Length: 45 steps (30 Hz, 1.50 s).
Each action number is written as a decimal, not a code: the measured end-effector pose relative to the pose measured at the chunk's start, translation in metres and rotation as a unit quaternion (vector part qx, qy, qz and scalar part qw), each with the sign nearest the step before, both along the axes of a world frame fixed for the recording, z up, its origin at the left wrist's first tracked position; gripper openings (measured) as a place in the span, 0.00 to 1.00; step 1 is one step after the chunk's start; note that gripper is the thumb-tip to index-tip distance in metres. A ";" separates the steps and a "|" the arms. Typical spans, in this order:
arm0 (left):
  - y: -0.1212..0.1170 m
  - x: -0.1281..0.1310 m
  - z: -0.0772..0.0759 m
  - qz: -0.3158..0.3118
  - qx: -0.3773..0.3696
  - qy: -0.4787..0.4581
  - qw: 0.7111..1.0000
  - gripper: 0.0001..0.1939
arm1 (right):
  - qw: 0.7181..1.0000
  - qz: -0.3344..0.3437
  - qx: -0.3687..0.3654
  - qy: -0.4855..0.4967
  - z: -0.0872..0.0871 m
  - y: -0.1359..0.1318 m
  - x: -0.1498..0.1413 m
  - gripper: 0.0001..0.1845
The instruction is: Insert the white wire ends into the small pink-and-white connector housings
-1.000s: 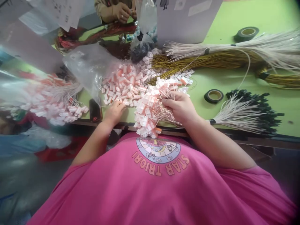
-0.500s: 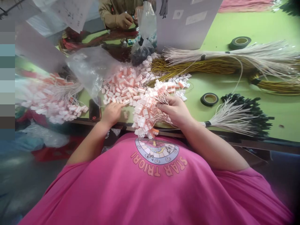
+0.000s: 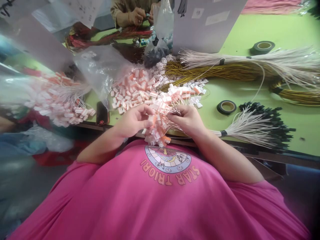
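Note:
My right hand is closed in a pinch on thin white wires beside a thick bunch of white and orange plastic connectors. The bunch hangs over the table's front edge, just above my shirt. At its left side is my left hand, thumb and fingers curled around a small connector against the bunch; the fingertips partly hide it. Behind both hands lies a loose heap of the same pink-white connectors.
Left of the heap are a clear plastic bag, a dark phone-like object and another connector-and-wire pile. On the right lie black tape rolls, a black-tipped white wire bundle and yellow wires. Another person's hands work at the back.
My left hand has moved right from the heap's front edge to the connector bunch, its fingers now curled. My right hand still grips the wires. The view has shifted slightly.

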State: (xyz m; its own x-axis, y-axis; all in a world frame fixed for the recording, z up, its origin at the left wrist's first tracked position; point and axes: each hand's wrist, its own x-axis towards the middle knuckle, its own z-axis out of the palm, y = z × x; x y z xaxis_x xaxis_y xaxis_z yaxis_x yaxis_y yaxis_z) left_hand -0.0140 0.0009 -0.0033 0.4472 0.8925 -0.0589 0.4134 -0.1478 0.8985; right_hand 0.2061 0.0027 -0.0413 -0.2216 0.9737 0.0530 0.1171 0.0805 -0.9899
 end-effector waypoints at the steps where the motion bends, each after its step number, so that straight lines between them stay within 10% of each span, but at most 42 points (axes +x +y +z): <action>1: 0.001 0.009 0.002 -0.001 -0.014 -0.024 1.000 0.12 | 1.000 -0.004 0.008 -0.011 0.002 -0.001 0.001 0.07; 11: 0.005 0.033 -0.002 0.044 -0.060 -0.051 0.996 0.13 | 0.991 -0.012 0.083 -0.103 0.001 -0.004 0.004 0.07; 28: -0.002 0.042 -0.009 0.004 0.174 0.084 0.981 0.05 | 0.986 0.011 0.054 -0.155 0.003 -0.006 -0.001 0.10; 35: 0.004 0.008 0.000 -0.052 0.288 0.131 0.947 0.10 | 0.986 0.054 0.117 -0.102 0.001 0.001 0.008 0.09; 40: 0.047 -0.046 -0.028 0.125 0.302 0.329 0.886 0.10 | 0.995 0.002 0.079 0.059 -0.004 0.006 0.014 0.02; 45: 0.065 -0.060 -0.062 0.055 0.252 0.454 0.853 0.13 | 0.997 -0.009 -0.012 0.077 -0.003 0.004 0.009 0.06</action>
State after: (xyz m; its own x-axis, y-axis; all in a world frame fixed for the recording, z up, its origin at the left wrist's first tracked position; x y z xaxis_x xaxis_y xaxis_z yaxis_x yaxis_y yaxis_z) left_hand -0.0738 0.0656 -0.0652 0.3336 0.9404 0.0665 0.9411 -0.3363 0.0352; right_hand 0.2150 0.0068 -0.0441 -0.1948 0.9789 0.0621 -0.0361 0.0561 -0.9978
